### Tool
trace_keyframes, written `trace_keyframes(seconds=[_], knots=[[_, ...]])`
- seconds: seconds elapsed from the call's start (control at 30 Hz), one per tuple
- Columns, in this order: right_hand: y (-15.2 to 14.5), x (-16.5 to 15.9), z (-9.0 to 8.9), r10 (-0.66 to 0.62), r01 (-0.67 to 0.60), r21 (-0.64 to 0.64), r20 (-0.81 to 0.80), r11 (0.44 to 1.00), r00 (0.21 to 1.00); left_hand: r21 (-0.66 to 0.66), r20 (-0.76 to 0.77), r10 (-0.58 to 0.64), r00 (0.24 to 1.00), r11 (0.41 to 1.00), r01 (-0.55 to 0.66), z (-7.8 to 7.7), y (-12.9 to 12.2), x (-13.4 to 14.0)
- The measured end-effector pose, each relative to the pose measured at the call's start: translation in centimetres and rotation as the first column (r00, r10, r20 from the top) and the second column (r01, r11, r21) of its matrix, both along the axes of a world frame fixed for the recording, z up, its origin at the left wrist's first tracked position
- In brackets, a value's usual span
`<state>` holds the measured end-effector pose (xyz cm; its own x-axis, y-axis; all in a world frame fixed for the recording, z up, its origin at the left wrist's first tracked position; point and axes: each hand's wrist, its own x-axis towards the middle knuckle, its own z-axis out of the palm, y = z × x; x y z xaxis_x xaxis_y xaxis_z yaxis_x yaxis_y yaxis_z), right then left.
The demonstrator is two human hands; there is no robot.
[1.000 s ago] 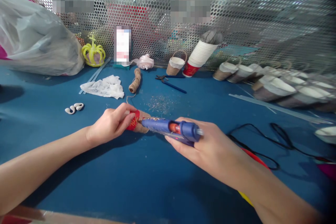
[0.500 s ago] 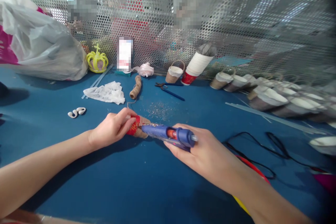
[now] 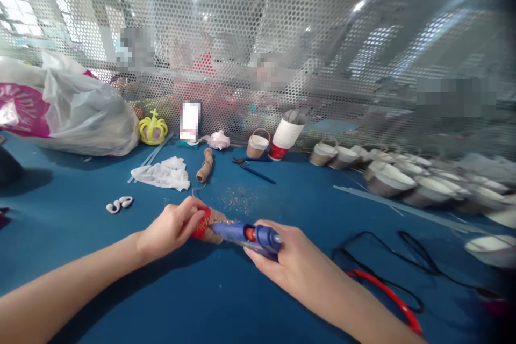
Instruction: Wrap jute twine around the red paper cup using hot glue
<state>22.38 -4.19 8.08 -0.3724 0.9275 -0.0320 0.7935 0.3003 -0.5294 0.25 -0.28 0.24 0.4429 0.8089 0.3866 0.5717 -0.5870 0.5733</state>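
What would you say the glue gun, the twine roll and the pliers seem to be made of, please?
Glue gun: probably hard plastic, satin, from its smooth blue moulded body.
Twine roll: likely jute or similar fibre, matt, from its brown wound strands.
Pliers: dark tip suggests metal; blue handles perhaps plastic, finish unclear.

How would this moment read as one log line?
left hand: holding red cup; right hand: gripping glue gun; nozzle: at cup; pliers: on table

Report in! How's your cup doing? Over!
Left grip on red cup, partly wrapped in twine. Right grip around glue gun, nozzle at cup. Twine roll beyond, not between.
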Motion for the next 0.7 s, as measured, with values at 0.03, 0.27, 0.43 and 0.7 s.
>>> trace_keyframes(seconds=[0.03,0.27,0.43,0.7], knots=[[0.0,0.0,0.1,-0.003,0.003,-0.002,-0.001,1.0,1.0,-0.007,-0.001,-0.001,1.0,1.0,0.001,0.0,0.0,0.0],[0.2,0.2,0.1,0.016,-0.016,0.0,-0.033,1.0,0.999,-0.015,0.016,-0.014,1.0,1.0,0.014,0.0,0.1,0.0],[0.5,0.2,-0.2,-0.001,0.002,0.021,-0.037,1.0,0.999,0.01,0.017,-0.005,1.0,1.0,0.005,-0.1,0.2,-0.1],[1.1,0.5,-0.7,-0.034,0.035,0.012,-0.078,0.999,0.996,0.092,0.02,-0.034,0.999,0.995,0.032,-0.1,0.3,-0.2]])
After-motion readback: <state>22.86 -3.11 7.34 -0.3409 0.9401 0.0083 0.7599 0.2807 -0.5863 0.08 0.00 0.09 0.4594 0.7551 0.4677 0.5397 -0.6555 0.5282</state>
